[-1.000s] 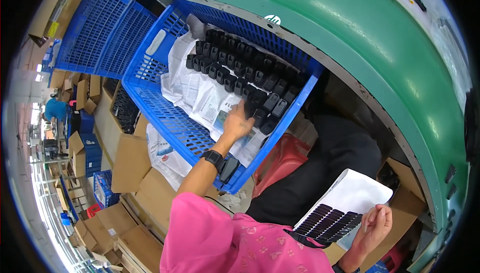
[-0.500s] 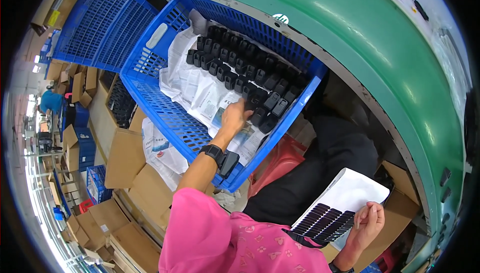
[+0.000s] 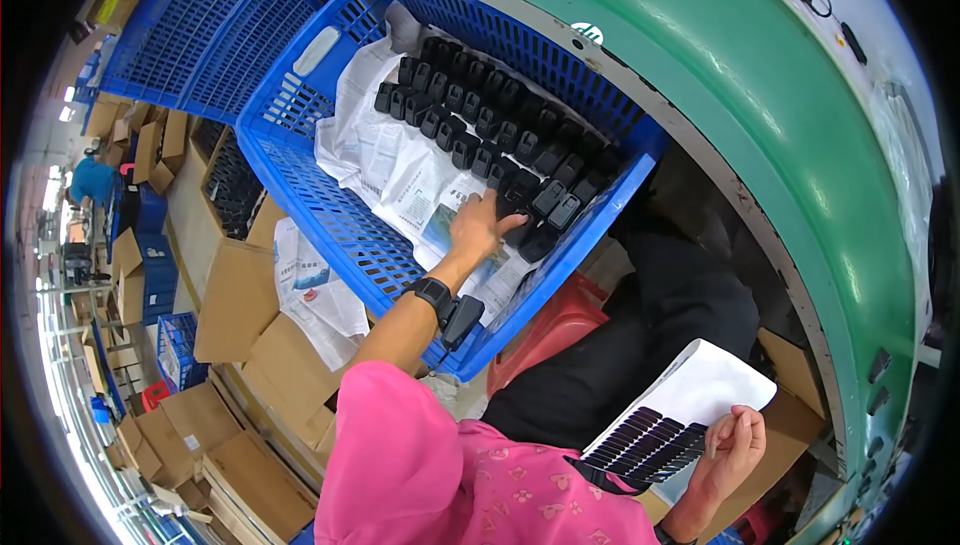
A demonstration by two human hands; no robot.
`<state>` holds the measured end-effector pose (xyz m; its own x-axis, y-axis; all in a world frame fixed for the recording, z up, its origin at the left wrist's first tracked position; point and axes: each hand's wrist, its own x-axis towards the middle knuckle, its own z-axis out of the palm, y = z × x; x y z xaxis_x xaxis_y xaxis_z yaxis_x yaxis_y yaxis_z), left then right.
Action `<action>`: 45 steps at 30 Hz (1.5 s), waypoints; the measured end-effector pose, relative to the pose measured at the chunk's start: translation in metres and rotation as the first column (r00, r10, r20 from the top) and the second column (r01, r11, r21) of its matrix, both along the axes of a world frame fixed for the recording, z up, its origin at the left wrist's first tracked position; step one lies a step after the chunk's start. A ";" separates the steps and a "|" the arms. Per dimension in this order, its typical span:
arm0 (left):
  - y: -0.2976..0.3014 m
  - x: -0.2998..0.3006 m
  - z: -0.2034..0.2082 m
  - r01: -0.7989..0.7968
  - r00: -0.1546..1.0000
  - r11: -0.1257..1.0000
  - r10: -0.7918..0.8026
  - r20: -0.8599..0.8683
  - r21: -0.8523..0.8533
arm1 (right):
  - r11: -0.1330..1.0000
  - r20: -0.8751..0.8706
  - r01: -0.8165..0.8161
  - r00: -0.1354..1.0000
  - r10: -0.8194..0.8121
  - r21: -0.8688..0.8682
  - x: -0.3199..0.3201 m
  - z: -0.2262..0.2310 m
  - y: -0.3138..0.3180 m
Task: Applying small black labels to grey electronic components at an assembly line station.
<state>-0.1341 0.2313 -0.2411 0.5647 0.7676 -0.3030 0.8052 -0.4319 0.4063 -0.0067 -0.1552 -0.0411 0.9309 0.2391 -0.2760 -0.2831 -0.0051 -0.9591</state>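
Observation:
Inside the blue crate point(image 3: 262, 160), several small black plastic casings point(image 3: 487, 123) stand in slanting rows on white printed paper point(image 3: 390, 160). My left hand point(image 3: 478, 230) reaches in at the near end of the rows. Its fingers and thumb are around a black casing point(image 3: 518, 188) there, and the fingertips are partly hidden. On the left wrist sit a dark watch and a small black box. At the lower right, my right hand point(image 3: 736, 445) pinches the edge of a white sheet point(image 3: 715, 385) bearing rows of dark oblong stickers point(image 3: 645, 445).
A green curved-looking table point(image 3: 740, 75) runs along the far and right side. Another blue crate point(image 3: 205, 35) stands at the far left. Open cardboard boxes point(image 3: 235, 300) fill the left floor. A red stool point(image 3: 555, 325) is beneath the crate's near corner. Farther left is another person point(image 3: 92, 183).
My left hand has shifted slightly right along the casings, and its thumb has spread farther out. The right hand keeps its hold on the sheet. The view has shifted slightly.

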 end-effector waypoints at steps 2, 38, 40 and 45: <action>0.001 -0.005 -0.006 0.016 0.996 1.000 -0.018 0.092 0.018 | 1.000 -0.001 0.007 1.000 -0.007 0.004 -0.002 0.002 0.003; -0.206 0.138 0.258 0.733 0.371 0.647 -0.638 0.675 0.209 | 0.718 0.520 0.184 0.808 0.279 -0.672 -0.041 -0.016 -0.048; -0.239 0.188 0.274 0.842 0.158 0.429 -0.775 0.612 0.326 | 0.763 0.450 0.131 0.864 0.225 -0.633 -0.040 -0.013 -0.049; -0.311 0.284 0.254 0.936 -0.030 0.126 -0.902 0.432 0.329 | 0.835 0.379 0.130 0.920 0.100 -0.535 -0.033 -0.016 -0.052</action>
<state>0.1501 -0.0800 0.0131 0.8077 -0.5376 0.2420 -0.5713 -0.6123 0.5466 -0.0397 -0.2071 -0.0571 0.9896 0.1431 0.0168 0.0938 -0.5514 -0.8289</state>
